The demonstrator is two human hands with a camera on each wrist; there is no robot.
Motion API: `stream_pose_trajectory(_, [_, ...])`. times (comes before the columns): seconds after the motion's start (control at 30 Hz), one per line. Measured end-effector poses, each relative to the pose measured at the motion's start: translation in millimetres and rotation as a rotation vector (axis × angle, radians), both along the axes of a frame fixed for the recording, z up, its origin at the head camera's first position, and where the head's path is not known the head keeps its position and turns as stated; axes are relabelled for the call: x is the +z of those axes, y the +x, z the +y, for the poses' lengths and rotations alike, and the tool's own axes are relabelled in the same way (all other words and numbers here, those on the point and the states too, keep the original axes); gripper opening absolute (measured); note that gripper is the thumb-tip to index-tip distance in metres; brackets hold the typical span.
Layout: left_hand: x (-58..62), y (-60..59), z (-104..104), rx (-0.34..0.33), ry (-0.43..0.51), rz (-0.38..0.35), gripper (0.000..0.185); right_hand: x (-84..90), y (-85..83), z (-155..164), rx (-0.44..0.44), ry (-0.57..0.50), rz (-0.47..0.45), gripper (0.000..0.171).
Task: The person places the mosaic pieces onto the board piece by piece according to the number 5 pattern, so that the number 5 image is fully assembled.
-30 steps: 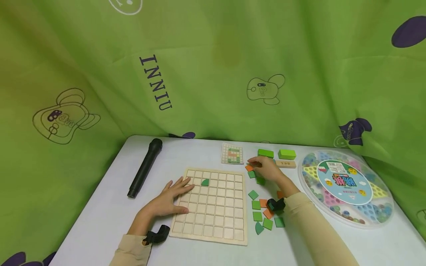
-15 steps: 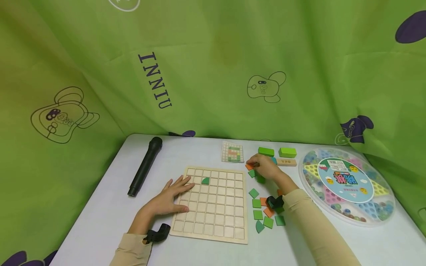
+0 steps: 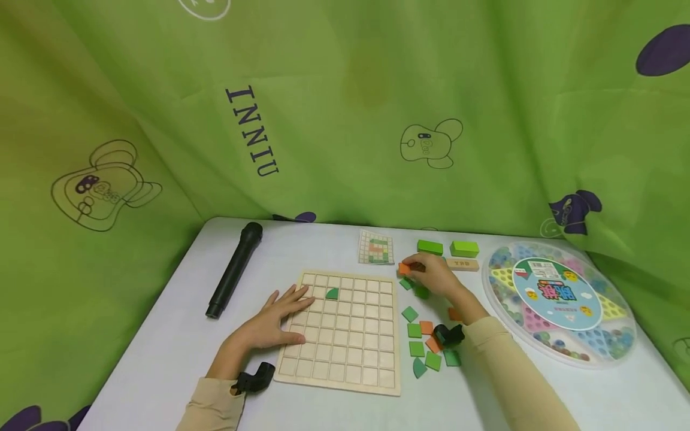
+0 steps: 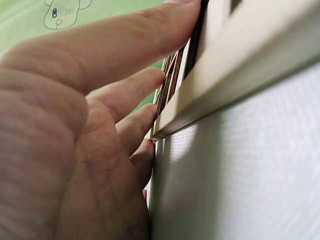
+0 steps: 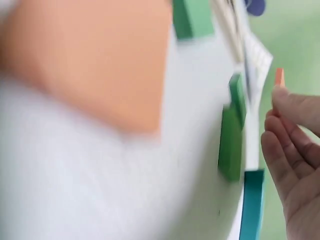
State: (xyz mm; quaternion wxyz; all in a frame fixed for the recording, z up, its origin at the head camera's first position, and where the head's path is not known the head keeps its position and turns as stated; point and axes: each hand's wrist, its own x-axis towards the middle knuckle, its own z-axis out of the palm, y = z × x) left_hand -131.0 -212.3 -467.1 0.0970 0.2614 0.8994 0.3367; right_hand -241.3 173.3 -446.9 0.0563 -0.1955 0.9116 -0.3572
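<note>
Just beyond the far right corner of the wooden grid board (image 3: 356, 342), the right hand (image 3: 431, 274) pinches an orange tile (image 3: 404, 269) between thumb and fingertips, its other fingers curled beneath in the right wrist view; whether the tile is fully clear of the table, I cannot tell. Two green tiles (image 3: 405, 284) lie just nearer than that hand, and more loose pieces, such as a light-green square tile (image 3: 414, 330) and a dark-green quarter-circle tile (image 3: 420, 368), are scattered along the board's right side. On the left, the left hand (image 3: 272, 322) rests with its fingers spread wide and nearly straight over the board's left edge, holding nothing and probably steadying it. One green quarter-circle piece (image 3: 332, 294) sits in the grid, second row from the far edge and third column from the left. Farther off, left of the orange tile, lies a small printed pattern card (image 3: 375, 248) with coloured cells. All this suggests that the step in hand is picking out a piece to copy the card's pattern, with the work barely begun. The next move would seem to call for carrying the tile nearer and leftward, checking the card for its cell, and setting it down flat and square.
</note>
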Motion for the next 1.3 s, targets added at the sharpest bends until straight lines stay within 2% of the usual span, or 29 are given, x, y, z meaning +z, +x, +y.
stream_pose_trajectory(0.2, [3.5,-2.8,-2.1,0.003,-0.008,0.006,0.08,5.5,21.3,-19.8,0.053,-0.233,0.026,0.029])
stream_pose_trajectory(0.33, [5.0,-5.7,-0.2,0.001,-0.023,-0.002,0.08,8.4,38.3,-46.5,0.078,-0.276,0.043,0.028])
stream_pose_trajectory(0.5, [4.3,-7.0,2.1,-0.003,-0.037,0.006,0.079,4.7,53.5,-87.2,0.18,-0.195,-0.007,0.025])
stream_pose_trajectory(0.6, [3.4,-6.8,3.5,-0.01,-0.033,0.011,0.079,2.6,57.6,-106.9,0.23,-0.133,-0.039,0.024])
stream_pose_trajectory(0.7, [2.4,-6.0,3.9,-0.013,-0.024,0.002,0.079,0.7,58.1,-120.5,0.264,-0.067,-0.03,0.024])
stream_pose_trajectory(0.9, [1.5,-4.5,2.6,-0.01,-0.029,-0.009,0.079,-1.4,57.4,-133.4,0.291,0.031,0.001,0.023])
stream_pose_trajectory(1.1, [2.6,-2.7,0.5,-0.001,-0.038,-0.009,0.08,-0.9,58.7,-139.8,0.327,0.08,0.072,0.025])
stream_pose_trajectory(1.3, [1.8,-0.4,-0.6,-0.002,-0.015,-0.005,0.079,-1.6,60.8,-142.8,0.325,0.114,0.071,0.025])
